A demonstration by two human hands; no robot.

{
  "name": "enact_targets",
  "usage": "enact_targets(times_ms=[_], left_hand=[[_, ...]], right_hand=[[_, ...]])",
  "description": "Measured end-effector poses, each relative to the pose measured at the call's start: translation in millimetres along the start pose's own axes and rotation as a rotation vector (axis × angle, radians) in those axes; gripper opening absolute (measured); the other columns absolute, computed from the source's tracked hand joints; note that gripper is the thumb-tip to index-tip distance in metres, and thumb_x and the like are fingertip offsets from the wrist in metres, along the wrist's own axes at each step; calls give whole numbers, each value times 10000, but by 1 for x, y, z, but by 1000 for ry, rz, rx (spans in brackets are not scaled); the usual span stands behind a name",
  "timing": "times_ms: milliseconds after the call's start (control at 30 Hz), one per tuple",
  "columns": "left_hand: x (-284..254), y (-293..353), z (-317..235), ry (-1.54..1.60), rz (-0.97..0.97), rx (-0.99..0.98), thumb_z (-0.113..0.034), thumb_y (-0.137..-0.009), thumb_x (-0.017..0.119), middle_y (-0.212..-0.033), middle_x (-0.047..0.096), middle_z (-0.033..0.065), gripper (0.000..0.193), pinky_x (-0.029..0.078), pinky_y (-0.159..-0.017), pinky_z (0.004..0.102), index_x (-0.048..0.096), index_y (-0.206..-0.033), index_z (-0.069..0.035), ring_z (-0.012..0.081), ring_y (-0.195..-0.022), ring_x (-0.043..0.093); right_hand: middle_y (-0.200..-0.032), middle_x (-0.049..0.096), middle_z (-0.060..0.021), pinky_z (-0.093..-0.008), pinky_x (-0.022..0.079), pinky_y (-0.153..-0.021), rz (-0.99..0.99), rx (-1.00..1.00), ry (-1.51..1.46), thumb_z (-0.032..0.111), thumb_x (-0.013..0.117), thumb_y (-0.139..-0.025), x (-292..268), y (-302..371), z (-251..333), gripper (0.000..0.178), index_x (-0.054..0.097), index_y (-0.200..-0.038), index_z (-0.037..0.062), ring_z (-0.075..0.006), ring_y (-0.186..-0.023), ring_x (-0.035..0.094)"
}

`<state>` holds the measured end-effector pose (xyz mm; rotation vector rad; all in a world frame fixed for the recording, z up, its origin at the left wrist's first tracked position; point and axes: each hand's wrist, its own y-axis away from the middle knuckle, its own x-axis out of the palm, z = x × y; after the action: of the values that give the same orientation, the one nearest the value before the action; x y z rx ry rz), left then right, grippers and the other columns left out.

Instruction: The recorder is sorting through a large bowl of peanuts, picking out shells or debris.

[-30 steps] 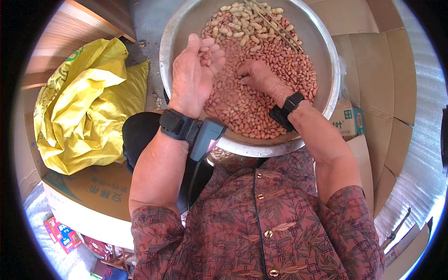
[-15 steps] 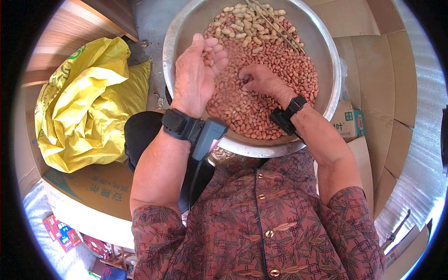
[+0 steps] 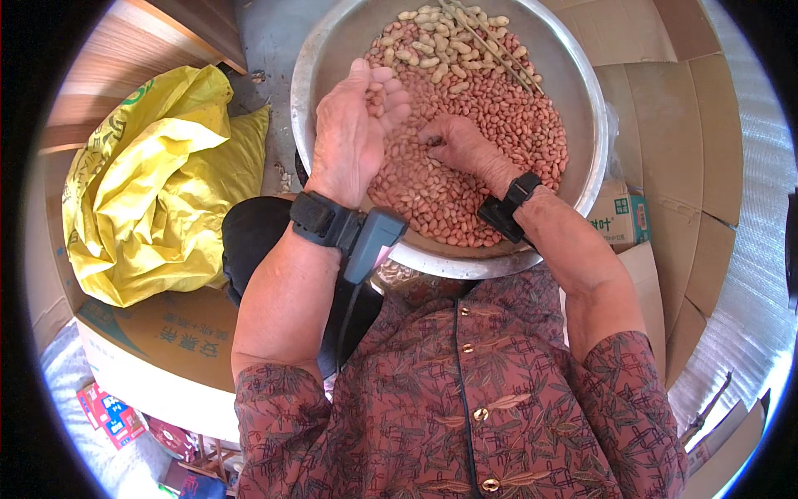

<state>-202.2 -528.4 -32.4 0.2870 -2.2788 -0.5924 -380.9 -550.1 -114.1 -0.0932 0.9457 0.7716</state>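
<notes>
Two hands in one big metal basin [image 3: 582, 91] of peanuts. Left hand [image 3: 353, 133] is raised over the near-left rim, cupped half open, with a few pale peanuts resting on its curled fingers. Right hand [image 3: 461, 145] lies palm-down on the red-skinned kernels [image 3: 499, 125], fingers bent into the heap; can't tell if it grips anything. Progress, my read: sorting is well along, since shelled red kernels fill most of the basin. A smaller pale unshelled batch [image 3: 432, 41] with thin stalks [image 3: 490, 41] remains at the far rim. Yellow sack [image 3: 150, 183] lies left.
</notes>
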Motion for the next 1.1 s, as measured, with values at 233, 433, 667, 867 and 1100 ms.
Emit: enact_targets(times_ms=[233, 433, 667, 867, 1100], left_hand=[[-2, 1, 3, -24, 26, -14, -302, -896, 458, -832, 543, 85, 334, 482, -674, 267, 526, -947, 21, 168, -750, 544], [0, 2, 1, -41, 46, -23, -293, -900, 451, -847, 553, 90, 328, 481, -677, 269, 526, -952, 23, 171, -753, 547], [-2, 2, 6, -83, 65, -36, -292, -905, 437, -838, 549, 84, 318, 475, -676, 279, 532, -944, 9, 172, -761, 543], [-1, 2, 11, -132, 61, -70, -306, -901, 445, -843, 541, 74, 312, 473, -689, 289, 530, -927, -7, 166, -755, 535], [0, 8, 22, -119, 93, -114, -333, -893, 457, -829, 532, 70, 333, 469, -711, 293, 514, -955, -11, 166, -756, 531]], right_hand=[[-747, 595, -52, -251, 458, -641, -78, 103, -138, 27, 603, -708, -5, 6, -2, 155, 608, -861, 50, -134, -677, 550], [-741, 559, 6, -218, 436, -641, 118, 159, -430, 56, 581, -775, -19, 16, -9, 110, 598, -881, 32, -77, -680, 497], [-785, 595, -77, -305, 449, -685, 56, -115, -174, 63, 606, -733, -7, 19, -5, 114, 589, -837, 19, -208, -738, 563], [-763, 574, -165, -356, 455, -649, 87, -9, 133, 83, 565, -742, -1, 19, 6, 88, 579, -817, 40, -301, -718, 567], [-812, 612, -77, -289, 451, -682, -305, 5, -342, 128, 515, -825, -59, 27, 51, 147, 587, -915, 37, -159, -756, 574]])
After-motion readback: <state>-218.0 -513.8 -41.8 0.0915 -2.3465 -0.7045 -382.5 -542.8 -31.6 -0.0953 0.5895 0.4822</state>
